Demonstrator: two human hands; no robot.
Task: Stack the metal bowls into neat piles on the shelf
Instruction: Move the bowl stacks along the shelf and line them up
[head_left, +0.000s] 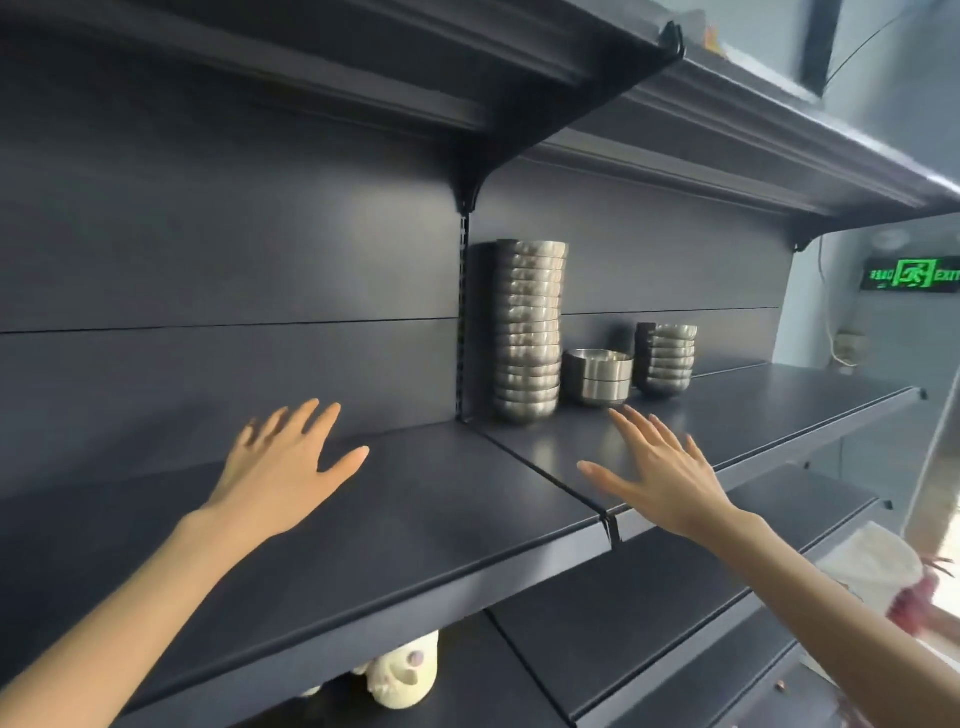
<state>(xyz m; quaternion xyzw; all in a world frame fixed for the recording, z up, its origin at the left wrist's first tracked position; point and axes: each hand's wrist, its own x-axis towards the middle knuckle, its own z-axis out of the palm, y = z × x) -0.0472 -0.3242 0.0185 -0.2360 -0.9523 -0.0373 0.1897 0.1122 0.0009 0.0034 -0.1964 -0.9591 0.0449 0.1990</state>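
Note:
A tall pile of metal bowls (529, 332) stands at the back of the dark shelf (415, 525), just right of the upright slotted rail. Beside it to the right sits a low pile of two wider bowls (598, 377), then a medium pile of several bowls (668, 360). My left hand (283, 470) hovers over the left shelf section, fingers spread, holding nothing. My right hand (655, 470) is stretched out flat in front of the low pile, its fingertips a little short of it, fingers apart and empty.
An upper shelf (519, 62) overhangs the bowls. Lower shelves (649, 623) run beneath, with a pale plush toy (402, 675) under the left section. A green exit sign (911, 274) glows at right. A white cloth item (872, 564) shows at the lower right.

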